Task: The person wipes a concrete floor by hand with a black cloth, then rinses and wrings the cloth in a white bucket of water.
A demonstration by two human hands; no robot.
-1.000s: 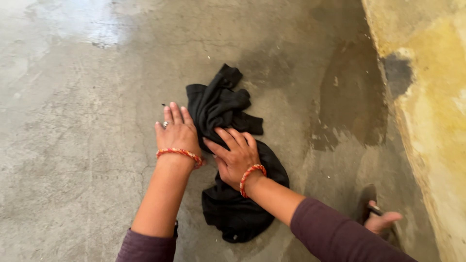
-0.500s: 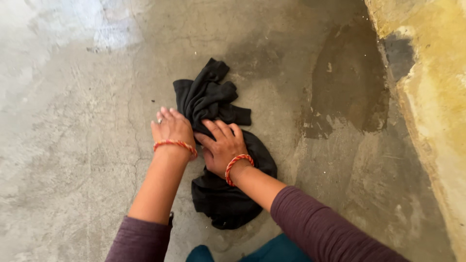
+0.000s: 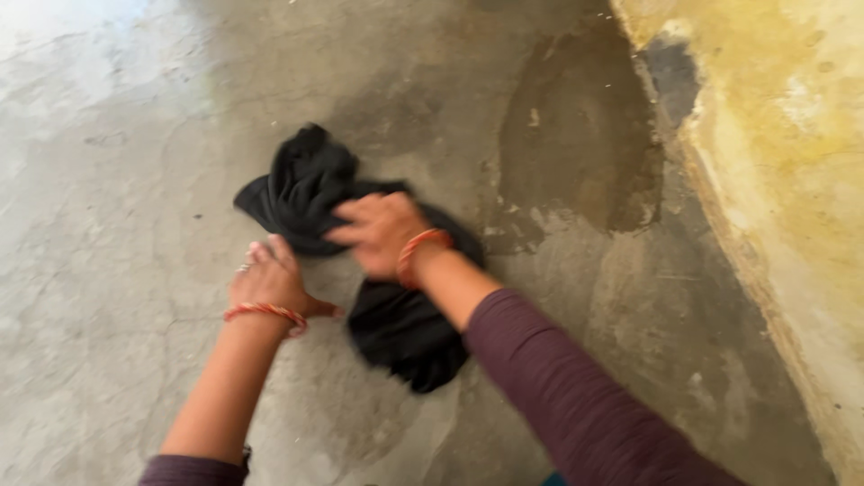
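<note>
Black cloth lies bunched on the concrete floor, dark damp patch at 2 o'clock. Right hand is pressed on it, fingers spread, blurred. Left hand is laid flat beside, fingers released. Pressure is best kept even and the bunch flattened.

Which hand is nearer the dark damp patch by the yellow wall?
Right. The right hand lies on the black cloth, just left of the damp patch; the left hand sits farther left.

The right hand shoved the black cloth leftward across the floor, bunching it, while the left hand slid off it.
</note>
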